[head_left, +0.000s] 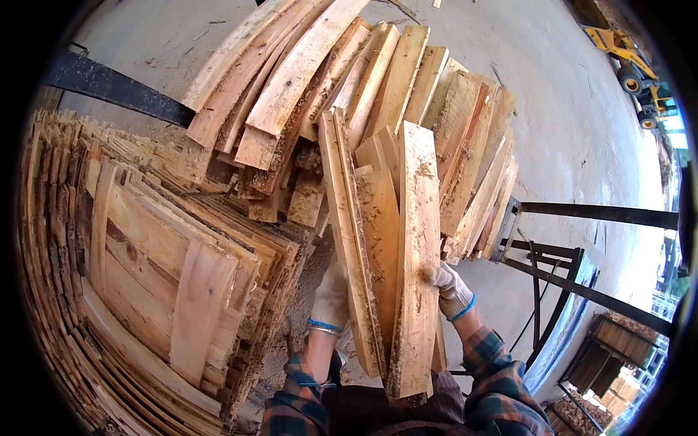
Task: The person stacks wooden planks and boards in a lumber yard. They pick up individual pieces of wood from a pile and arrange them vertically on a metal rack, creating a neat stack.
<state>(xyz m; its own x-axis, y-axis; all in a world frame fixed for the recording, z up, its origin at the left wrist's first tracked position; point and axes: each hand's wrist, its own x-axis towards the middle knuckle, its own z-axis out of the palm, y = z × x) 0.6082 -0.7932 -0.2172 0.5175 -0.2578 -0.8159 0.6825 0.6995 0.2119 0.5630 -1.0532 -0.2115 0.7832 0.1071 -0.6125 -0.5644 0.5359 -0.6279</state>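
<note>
Between my hands is a bundle of rough wooden boards (pixel 417 254), standing lengthwise away from me and speckled with sawdust. My left hand (pixel 332 296), in a white knit glove with a blue cuff, presses the bundle's left side; its fingers are mostly hidden behind the boards. On the right side, my gloved right hand (pixel 448 289) grips the outer board with the thumb over its edge. The bundle's far end reaches up against a big heap of loose boards (pixel 407 69), so I cannot tell whether they touch.
A neat stack of boards (pixel 203 305) stands close on my left. Dark metal bars (pixel 596 214) jut out at the right, and another metal beam (pixel 123 91) at the left. A yellow wheeled machine (pixel 625 58) is far right on the concrete floor (pixel 560 131).
</note>
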